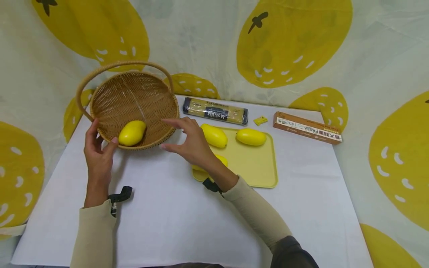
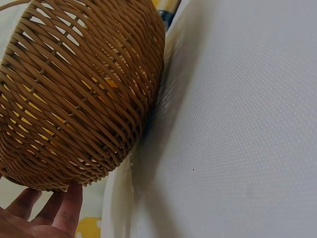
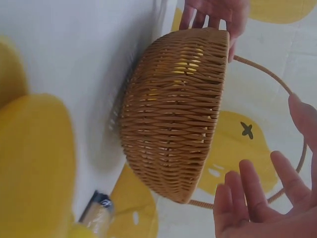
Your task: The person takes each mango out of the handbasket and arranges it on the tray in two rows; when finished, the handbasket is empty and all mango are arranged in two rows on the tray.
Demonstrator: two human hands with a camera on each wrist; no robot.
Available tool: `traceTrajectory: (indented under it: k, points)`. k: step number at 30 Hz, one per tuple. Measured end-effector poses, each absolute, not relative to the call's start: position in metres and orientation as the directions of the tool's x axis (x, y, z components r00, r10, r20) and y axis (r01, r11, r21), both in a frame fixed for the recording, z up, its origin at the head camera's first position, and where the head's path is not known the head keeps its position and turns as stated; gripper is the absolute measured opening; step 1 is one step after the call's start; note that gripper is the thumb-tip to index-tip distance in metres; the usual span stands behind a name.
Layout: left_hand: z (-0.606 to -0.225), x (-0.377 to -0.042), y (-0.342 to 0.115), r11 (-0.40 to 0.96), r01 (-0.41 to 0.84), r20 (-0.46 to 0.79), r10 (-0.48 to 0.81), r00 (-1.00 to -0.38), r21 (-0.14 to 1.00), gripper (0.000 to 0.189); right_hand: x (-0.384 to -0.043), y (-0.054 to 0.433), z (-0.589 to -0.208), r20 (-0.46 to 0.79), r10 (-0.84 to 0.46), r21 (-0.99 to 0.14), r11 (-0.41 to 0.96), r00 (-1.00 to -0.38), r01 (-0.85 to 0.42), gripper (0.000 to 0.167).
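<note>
In the head view my left hand (image 1: 98,154) holds the left front rim of a round wicker basket (image 1: 134,100), thumb by the rim and fingers round the outside. The basket leans toward me, its arched handle (image 1: 129,63) raised. One yellow mango (image 1: 131,134) lies inside against the near wall. By the basket's right edge is my right hand (image 1: 190,139), thumb and fingers spread wide with nothing between them. The right wrist view shows those spread fingers (image 3: 253,191) beside the basket. From the left wrist view, left fingertips (image 2: 69,208) press the woven underside.
A yellow tray (image 1: 249,167) holds more mangoes, one (image 1: 251,137) at the back right, another (image 1: 215,136) at the back left, one partly hidden by my right arm. Behind lie a spaghetti pack (image 1: 216,111), a small yellow packet (image 1: 260,120) and a pasta box (image 1: 306,127).
</note>
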State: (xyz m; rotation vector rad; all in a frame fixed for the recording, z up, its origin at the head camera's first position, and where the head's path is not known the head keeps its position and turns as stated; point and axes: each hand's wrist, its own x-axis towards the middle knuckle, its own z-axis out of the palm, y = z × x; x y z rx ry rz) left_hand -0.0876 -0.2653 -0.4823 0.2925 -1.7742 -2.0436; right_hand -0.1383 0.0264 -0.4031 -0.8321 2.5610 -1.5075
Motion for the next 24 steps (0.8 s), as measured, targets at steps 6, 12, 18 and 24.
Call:
traceTrajectory:
  k: [6,12,18,24]
  points:
    - [-0.483,-0.086,-0.265,-0.093,0.16,0.105,-0.434,-0.895,0.983,0.076,-0.16,0.001,-0.4,0.246,-0.547,-0.819,0.325,-0.8,-0.474,0.068]
    - [-0.482,-0.085,-0.265,-0.083,0.17,0.118,-0.432,-0.894,0.982,0.076,-0.178,-0.025,-0.396,0.192,-0.633,-0.799,0.343,-0.75,-0.493,0.068]
    - [-0.481,-0.085,-0.266,-0.091,0.173,0.119,-0.429,-0.896,0.981,0.076,-0.197,-0.05,-0.394,0.109,-0.715,-0.775,0.373,-0.69,-0.509,0.068]
    - [-0.481,-0.087,-0.266,-0.111,0.192,0.128,-0.428,-0.895,0.975,0.076,-0.215,-0.068,-0.399,0.007,-0.783,-0.795,0.372,-0.621,-0.479,0.067]
